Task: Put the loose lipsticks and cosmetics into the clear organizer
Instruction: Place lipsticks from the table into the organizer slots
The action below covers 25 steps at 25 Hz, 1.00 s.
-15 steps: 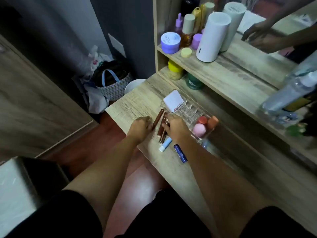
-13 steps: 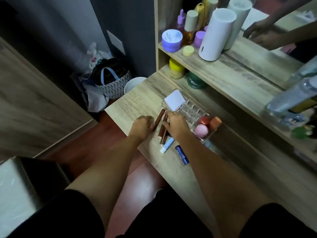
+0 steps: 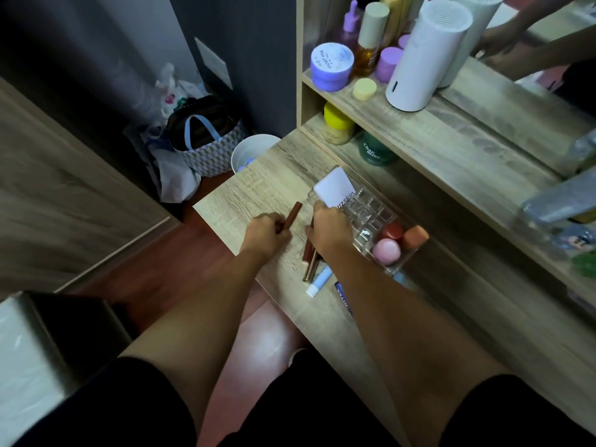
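Observation:
The clear organizer (image 3: 401, 269) stands on the wooden desk (image 3: 258, 188). It holds a white tube (image 3: 333, 188) at its far end and pink (image 3: 386, 251), red (image 3: 392, 230) and orange (image 3: 416, 237) sponges at its near end. My left hand (image 3: 264, 233) is closed on the near end of a brown lipstick (image 3: 293, 212). My right hand (image 3: 332, 230) is curled over more brown lipsticks (image 3: 309, 261) beside the organizer's left wall; its grip is hidden. A light blue balm stick (image 3: 319, 280) and a dark blue tube (image 3: 342, 293) lie by my right forearm.
A shelf above the desk carries a white cylinder (image 3: 425, 56), a purple jar (image 3: 332, 66), bottles and small pots. A yellow-lidded jar (image 3: 337, 127) and a green jar (image 3: 374, 150) stand under it. A mirror is at the right. On the floor are a bag (image 3: 206, 140) and a white bin (image 3: 251, 153).
My left hand has closed on the near end of the separate brown lipstick. My right hand has shifted a little toward the organizer, still over the other lipsticks.

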Each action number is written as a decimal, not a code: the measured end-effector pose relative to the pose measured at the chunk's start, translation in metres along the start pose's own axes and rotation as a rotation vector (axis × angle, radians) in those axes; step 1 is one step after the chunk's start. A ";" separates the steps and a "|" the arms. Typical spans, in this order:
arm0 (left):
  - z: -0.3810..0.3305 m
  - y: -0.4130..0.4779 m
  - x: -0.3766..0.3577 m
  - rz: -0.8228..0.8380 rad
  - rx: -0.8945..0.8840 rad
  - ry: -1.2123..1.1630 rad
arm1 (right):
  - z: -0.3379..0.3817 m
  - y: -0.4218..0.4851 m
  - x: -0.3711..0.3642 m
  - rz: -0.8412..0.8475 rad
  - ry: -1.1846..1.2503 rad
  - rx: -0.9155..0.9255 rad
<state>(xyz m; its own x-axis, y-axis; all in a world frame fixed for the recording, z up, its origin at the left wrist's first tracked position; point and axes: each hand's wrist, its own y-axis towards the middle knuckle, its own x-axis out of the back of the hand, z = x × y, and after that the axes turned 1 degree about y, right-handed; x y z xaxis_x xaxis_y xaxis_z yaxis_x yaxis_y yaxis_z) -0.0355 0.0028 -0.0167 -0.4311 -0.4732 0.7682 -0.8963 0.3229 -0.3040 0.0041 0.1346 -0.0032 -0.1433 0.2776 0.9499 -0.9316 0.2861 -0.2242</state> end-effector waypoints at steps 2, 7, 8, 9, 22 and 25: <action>0.002 0.001 0.002 0.006 -0.002 0.000 | 0.003 0.002 -0.001 0.011 0.018 -0.030; 0.008 0.000 0.010 0.046 0.057 -0.180 | 0.004 0.001 0.007 -0.012 0.274 -0.114; 0.008 -0.001 0.013 0.053 0.078 -0.259 | 0.003 -0.001 0.012 -0.044 0.364 -0.136; 0.006 -0.002 0.017 0.065 0.096 -0.358 | 0.000 -0.004 0.018 -0.073 0.467 -0.158; -0.120 0.044 0.034 0.166 -0.384 -0.369 | -0.106 -0.024 0.094 -0.410 0.649 -0.178; -0.133 0.055 0.023 0.158 -0.437 -0.217 | -0.111 -0.023 0.092 -0.367 0.616 -0.180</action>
<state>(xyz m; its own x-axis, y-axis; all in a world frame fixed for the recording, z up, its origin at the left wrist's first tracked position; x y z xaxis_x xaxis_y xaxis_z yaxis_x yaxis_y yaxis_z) -0.0805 0.1186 0.0587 -0.6115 -0.5352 0.5827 -0.7108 0.6952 -0.1073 0.0494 0.2560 0.0654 0.4293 0.5846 0.6884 -0.8070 0.5905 0.0018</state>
